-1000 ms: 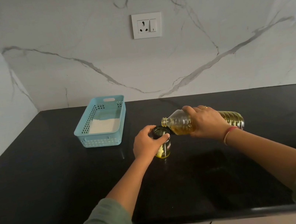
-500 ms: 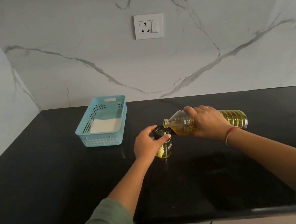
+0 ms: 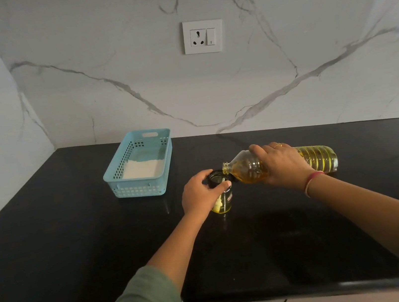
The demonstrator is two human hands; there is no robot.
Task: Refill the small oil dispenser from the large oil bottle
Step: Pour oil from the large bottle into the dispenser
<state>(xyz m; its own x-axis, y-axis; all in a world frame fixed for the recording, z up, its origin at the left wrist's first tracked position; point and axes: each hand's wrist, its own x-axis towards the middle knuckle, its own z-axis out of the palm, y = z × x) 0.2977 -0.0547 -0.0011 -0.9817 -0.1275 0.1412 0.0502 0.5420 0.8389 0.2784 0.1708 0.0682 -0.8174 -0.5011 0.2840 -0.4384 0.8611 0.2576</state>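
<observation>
Fingers (image 3: pixel 222 185) of the left hand (image 3: pixel 200 195) are curled round the upper part of the small oil dispenser (image 3: pixel 224 200), thumb on one side and fingertips on the other. The dispenser stands upright on the black countertop (image 3: pixel 76 235), its mouth open and a shallow layer of yellow oil showing at the bottom.

Just beyond, the right hand (image 3: pixel 285 162) grips the large oil bottle (image 3: pixel 318 158) round its shoulder, fingers wrapped over the top. The bottle lies nearly level, uncapped, its neck pointing left with the mouth just above and beside the dispenser's rim. Whether a stream is running cannot be told from this view.

Step in hand, as judged: the pour.
- Bring the bottle mouth directly over the dispenser opening before tipping further.
- Raise the bottle base slowly; a nearly level bottle tends to release oil in surges.
- Press the dispenser down against the countertop so that it cannot tip or slide.
- Watch the level through the glass and stop below the neck.
- Fingers near the rim may catch drips; a slick grip is the main risk.

Farther back stands a light blue basket (image 3: pixel 144 187) holding something white (image 3: pixel 143 168), well apart from the work. A wall socket (image 3: pixel 202 36) sits on the marble wall behind.
</observation>
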